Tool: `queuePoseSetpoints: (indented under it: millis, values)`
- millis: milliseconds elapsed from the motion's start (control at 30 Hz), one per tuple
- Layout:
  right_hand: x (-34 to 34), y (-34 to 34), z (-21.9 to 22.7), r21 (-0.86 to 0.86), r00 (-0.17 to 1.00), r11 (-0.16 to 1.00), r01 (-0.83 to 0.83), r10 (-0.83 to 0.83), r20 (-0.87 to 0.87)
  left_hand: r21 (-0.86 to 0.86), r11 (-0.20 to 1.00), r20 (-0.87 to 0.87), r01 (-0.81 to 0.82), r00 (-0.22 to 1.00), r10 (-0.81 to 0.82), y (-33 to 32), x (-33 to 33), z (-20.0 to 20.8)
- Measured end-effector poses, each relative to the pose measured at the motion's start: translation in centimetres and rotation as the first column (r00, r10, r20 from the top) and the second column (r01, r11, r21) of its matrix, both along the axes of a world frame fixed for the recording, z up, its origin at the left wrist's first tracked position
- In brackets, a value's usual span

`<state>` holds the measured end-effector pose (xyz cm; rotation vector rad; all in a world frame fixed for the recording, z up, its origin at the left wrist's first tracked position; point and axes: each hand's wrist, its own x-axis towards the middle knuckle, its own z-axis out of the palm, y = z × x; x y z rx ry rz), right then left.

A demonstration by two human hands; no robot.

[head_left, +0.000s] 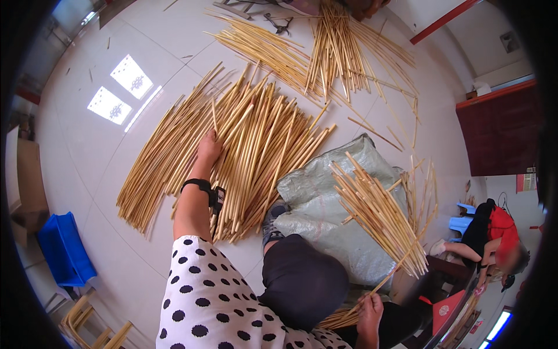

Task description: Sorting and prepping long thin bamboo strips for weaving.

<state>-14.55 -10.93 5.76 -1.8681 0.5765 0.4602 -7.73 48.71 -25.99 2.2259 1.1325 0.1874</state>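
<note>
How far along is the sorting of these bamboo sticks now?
Done: a fanned bundle of sticks lies on the grey sack. In hand: the right hand holds sticks by their ends, and the left hand reaches into the big floor pile. Left: most of that pile, plus another heap beyond.

Surface I am viewing: glossy white tiled floor. Lying directly on it I count:
- a large fanned heap of pale yellow bamboo sticks, centre;
- a second, looser pile of the same sticks, further off, touching the first at its edge;
- a crumpled grey-green woven plastic sack, just beside the large heap;
- a blue plastic crate, well apart at my left.
</note>
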Motion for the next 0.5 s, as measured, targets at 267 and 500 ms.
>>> queuePoseSetpoints:
  millis: [267, 500]
  values:
    - [-0.9, -0.3, 0.8, 0.046, 1.0, 0.999, 0.02, -0.021, 0.011, 0.084, 0.954, -0.192, 0.289, 0.944, -0.269, -3.8, -2.5, 3.4]
    - [-1.6, -0.5, 1.8, 0.08, 0.999, 0.996, 0.044, -0.045, 0.015, 0.195, 0.9, -0.212, 0.39, 0.913, -0.349, -8.0, -5.2, 4.5]
